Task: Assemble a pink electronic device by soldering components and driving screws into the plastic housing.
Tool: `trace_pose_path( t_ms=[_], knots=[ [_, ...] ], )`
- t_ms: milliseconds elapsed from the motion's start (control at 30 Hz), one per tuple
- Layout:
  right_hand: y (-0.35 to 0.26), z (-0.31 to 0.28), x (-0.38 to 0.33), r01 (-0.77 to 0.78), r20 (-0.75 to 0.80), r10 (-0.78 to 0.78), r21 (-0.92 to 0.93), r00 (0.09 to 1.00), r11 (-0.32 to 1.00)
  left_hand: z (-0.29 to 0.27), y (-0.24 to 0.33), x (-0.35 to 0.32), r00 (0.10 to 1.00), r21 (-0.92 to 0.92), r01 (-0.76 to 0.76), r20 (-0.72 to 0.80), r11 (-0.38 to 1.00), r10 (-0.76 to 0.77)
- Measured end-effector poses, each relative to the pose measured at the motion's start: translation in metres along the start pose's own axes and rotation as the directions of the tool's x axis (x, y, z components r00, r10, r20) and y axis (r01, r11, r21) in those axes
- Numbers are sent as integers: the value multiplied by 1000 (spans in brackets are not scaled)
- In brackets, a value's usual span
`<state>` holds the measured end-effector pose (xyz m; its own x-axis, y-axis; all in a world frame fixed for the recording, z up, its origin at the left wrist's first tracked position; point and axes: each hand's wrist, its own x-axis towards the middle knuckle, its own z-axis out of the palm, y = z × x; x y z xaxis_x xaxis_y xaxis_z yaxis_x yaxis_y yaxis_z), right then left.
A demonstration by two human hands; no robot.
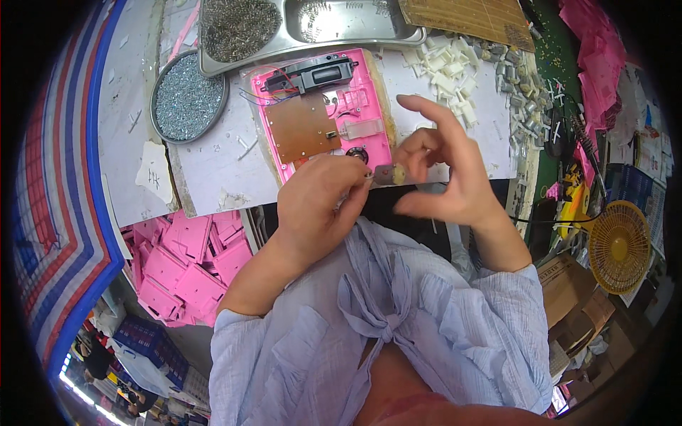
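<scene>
My left hand [323, 195] is closed in a pinch at the lower edge of a pink plastic housing [389, 131]. From its fingertips sticks out a small flat grey part [383, 175] with a yellowish end; its exact kind I cannot make out. To the right of it my right hand [458, 174] is open, thumb and fingers spread in a curve, with nothing seen between them. Inside the housing are a brown circuit board [302, 128], a black mechanism [320, 76] with thin wires, a clear plastic piece [362, 128] and a dark round part [356, 154].
A round dish of small screws [188, 99] stands left. Behind is a metal tray [291, 35] with springs. White plastic parts [447, 71] and grey metal cylinders [522, 92] lie right. Pink panels [188, 263] are heaped lower left; a yellow basket [618, 248] sits far right.
</scene>
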<state>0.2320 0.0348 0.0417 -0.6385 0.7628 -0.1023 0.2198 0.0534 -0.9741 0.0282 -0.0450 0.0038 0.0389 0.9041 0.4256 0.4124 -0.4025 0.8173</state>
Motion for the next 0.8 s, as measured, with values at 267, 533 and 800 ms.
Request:
trace_pose_path(
  t_ms=[267,533,800],
  knots=[
    [3,-1,6,294,77,-285,-146,955,945,-11,5,5,1000,-67,3,17,998,-2],
    [4,6,5,452,101,-443,-296,891,842,-14,2,5,998,-33,30,63,999,-28],
    [-2,4,2,484,177,-477,-575,861,659,-10,3,3,998,18,56,17,998,-56]
  ],
)
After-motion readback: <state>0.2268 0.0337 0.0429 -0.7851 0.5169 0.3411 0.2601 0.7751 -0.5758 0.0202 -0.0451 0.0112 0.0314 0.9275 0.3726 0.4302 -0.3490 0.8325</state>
